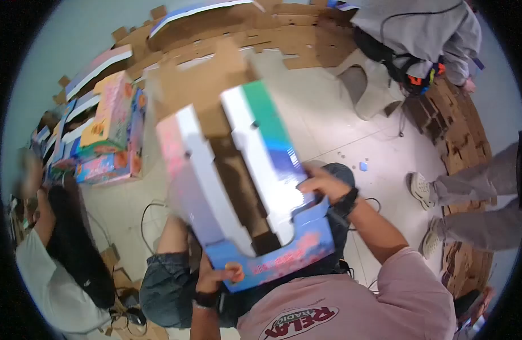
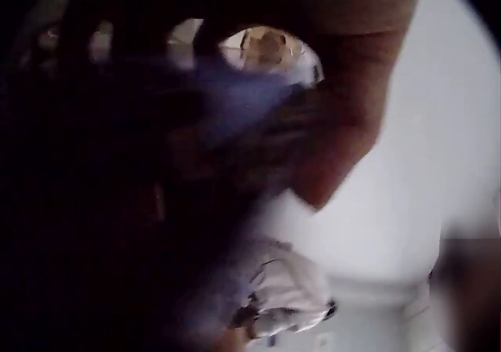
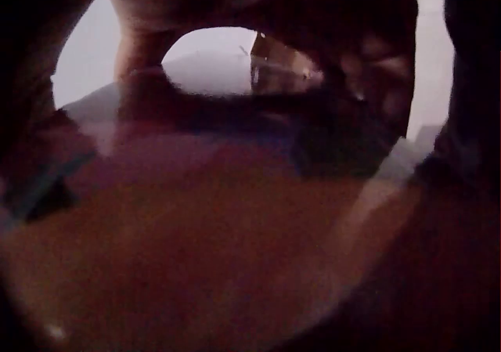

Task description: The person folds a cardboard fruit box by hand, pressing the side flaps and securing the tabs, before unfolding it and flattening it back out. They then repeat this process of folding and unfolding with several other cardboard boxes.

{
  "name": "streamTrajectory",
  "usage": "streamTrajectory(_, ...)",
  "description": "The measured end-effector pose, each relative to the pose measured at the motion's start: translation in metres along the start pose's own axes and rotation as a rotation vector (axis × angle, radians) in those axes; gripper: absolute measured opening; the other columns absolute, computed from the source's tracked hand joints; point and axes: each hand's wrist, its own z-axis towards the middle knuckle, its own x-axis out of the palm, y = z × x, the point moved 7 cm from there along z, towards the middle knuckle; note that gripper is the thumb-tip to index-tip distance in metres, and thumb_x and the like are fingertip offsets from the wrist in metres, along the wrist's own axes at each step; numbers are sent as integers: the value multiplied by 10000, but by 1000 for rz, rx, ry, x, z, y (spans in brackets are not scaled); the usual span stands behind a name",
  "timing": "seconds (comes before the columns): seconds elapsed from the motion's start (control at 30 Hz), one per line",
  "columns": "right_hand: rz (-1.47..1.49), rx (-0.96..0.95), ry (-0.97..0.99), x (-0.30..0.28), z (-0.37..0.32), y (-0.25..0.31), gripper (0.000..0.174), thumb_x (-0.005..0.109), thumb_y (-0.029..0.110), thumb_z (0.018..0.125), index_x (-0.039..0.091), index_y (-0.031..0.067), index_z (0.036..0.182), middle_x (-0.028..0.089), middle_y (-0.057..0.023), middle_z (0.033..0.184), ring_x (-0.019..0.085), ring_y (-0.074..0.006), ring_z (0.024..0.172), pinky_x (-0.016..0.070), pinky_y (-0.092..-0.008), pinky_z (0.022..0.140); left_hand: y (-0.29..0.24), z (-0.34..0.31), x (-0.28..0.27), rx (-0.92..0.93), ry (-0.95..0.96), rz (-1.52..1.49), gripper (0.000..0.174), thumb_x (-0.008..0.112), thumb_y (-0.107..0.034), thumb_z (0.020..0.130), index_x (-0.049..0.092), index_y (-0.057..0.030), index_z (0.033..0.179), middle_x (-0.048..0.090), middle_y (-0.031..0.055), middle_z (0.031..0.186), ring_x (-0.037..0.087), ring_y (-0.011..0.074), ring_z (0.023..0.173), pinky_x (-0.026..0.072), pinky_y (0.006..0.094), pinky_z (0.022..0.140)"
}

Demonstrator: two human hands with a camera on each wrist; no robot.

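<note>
Over the lap, both hands hold a printed cardboard box [image 1: 252, 187], tilted, with a long opening between its white flaps. Blue and pink print covers its near end; green and blue run along its right side. My left hand [image 1: 211, 276] grips the near left corner, thumb on the printed face, the other fingers mostly hidden. At the right edge my right hand [image 1: 323, 186] holds the box by its side, near a curved cut-out. The far end of the box is blurred. Dark and blurred, the left wrist view and the right wrist view show little of the hands.
Similar printed boxes [image 1: 111, 127] are stacked on the floor at left. Flattened brown cardboard [image 1: 306, 34] lines the back and right. A stool [image 1: 371, 85] stands at the back right near a person in grey. Another person's legs [image 1: 470, 187] stand at right; someone sits at left. Cables cross the floor.
</note>
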Motion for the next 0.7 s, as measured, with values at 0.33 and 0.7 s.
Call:
streamTrajectory(0.33, -173, -611, -280, 17, -53, 112, 559, 740, 193, 786, 539, -14, 1264, 593, -92, 1174, 552, -189, 1124, 406, -347, 1009, -116, 33, 82, 491, -217, 240, 944, 851, -116, 557, 349, 39, 1341, 490, 136, 1227, 526, 241, 1136, 431, 380, 977)
streamTrajectory(0.7, -698, -696, -300, 103, -56, 91, 438, 872, 111, 550, 579, 38, 867, 567, -89, 864, 567, -271, 822, 461, -345, 767, -91, 28, 121, 663, -597, 1229, 948, 799, -166, 534, 344, 27, 1343, 390, 238, 1277, 412, 410, 1183, 359, 462, 1006)
